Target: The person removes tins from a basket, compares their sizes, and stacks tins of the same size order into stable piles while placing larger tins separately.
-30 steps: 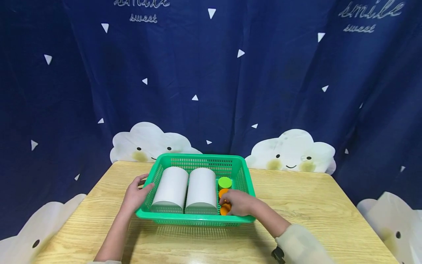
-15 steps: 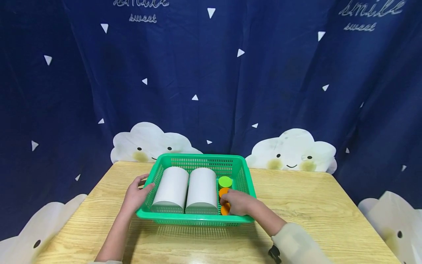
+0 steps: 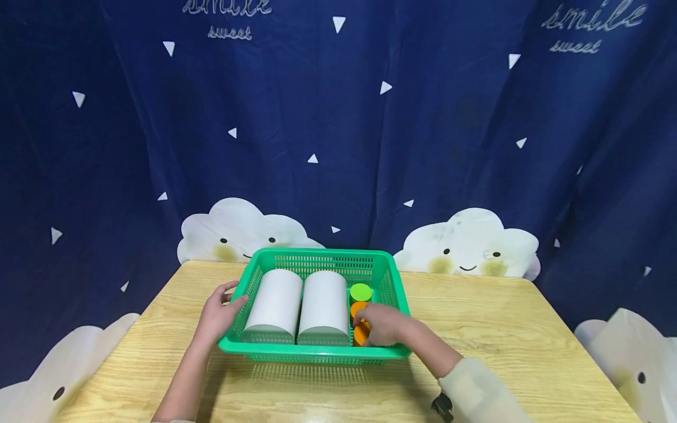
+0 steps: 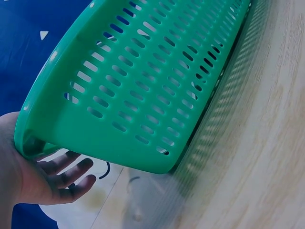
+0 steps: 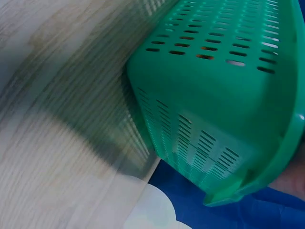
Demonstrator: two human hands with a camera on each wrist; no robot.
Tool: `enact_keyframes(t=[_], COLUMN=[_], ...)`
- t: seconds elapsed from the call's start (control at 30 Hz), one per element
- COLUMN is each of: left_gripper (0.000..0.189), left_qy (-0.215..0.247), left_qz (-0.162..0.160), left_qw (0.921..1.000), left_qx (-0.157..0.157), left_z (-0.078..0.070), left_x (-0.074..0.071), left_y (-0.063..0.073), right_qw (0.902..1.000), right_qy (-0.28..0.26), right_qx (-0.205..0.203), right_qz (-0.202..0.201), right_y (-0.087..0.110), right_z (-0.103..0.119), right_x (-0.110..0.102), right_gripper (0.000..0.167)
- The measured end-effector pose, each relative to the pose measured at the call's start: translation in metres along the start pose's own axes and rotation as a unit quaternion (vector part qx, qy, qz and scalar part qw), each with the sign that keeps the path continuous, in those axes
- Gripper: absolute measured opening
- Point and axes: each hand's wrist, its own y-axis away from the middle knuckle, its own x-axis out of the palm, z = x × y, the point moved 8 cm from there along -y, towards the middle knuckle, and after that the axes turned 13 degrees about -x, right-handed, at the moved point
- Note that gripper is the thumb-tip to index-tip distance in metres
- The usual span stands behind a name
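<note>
A green plastic basket point(image 3: 312, 349) with slotted walls stands on the table. My left hand point(image 3: 217, 312) holds its left rim, thumb over the edge and fingers loosely bent outside, as the left wrist view shows. Two large white cylinders point(image 3: 274, 299) lie side by side in the basket. Along its right side are a green-topped small cylinder point(image 3: 361, 292), an orange-topped cylinder point(image 3: 358, 309) and a nearer orange-topped cylinder point(image 3: 361, 335). My right hand point(image 3: 386, 324) reaches over the right rim, its fingers bent round the nearer orange-topped one and partly covering both orange tops.
The wooden table point(image 3: 476, 329) extends to both sides of the basket. Behind its far edge hangs a dark blue curtain point(image 3: 338, 117) with white triangles and smiling clouds. In the right wrist view, the basket's outer wall point(image 5: 205, 100) fills much of the frame.
The nearer orange-topped cylinder has turned slightly under my right fingers, its top now facing up more. My left hand and the basket stay in place.
</note>
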Motion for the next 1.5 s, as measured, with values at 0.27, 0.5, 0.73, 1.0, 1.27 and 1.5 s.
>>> enact_keyframes(t=[0.27,0.5,0.73,1.0,1.27,1.5], left_gripper=[0.057,0.058,0.057,0.058,0.057,0.058], left_qy=[0.01,0.017,0.021,0.029,0.023,0.025], left_qz=[0.007,0.016,0.013,0.017,0.016,0.016], left_qw=[0.9999,0.9997,0.9997,0.9994,0.9996,0.9996], left_qx=[-0.006,-0.007,-0.005,-0.001,0.0,0.002], left_z=[-0.001,-0.001,0.0,0.002,0.004,0.002], left_x=[0.001,0.001,0.001,0.001,0.001,0.001], left_y=[0.0,0.003,0.001,0.0,0.001,0.001], right_qw=[0.9999,0.9996,0.9989,0.9972,0.9956,0.9935], right_qy=[-0.001,-0.016,-0.013,-0.017,-0.004,0.011], right_qx=[0.008,0.0,0.001,0.001,0.005,0.015], right_qz=[-0.007,-0.023,-0.045,-0.073,-0.094,-0.113], right_y=[0.006,0.01,0.017,0.025,0.032,0.041], right_z=[0.001,0.004,0.003,0.003,-0.006,-0.019], right_x=[-0.016,-0.031,-0.048,-0.067,-0.083,-0.099], right_gripper=[0.04,0.044,0.043,0.041,0.042,0.043])
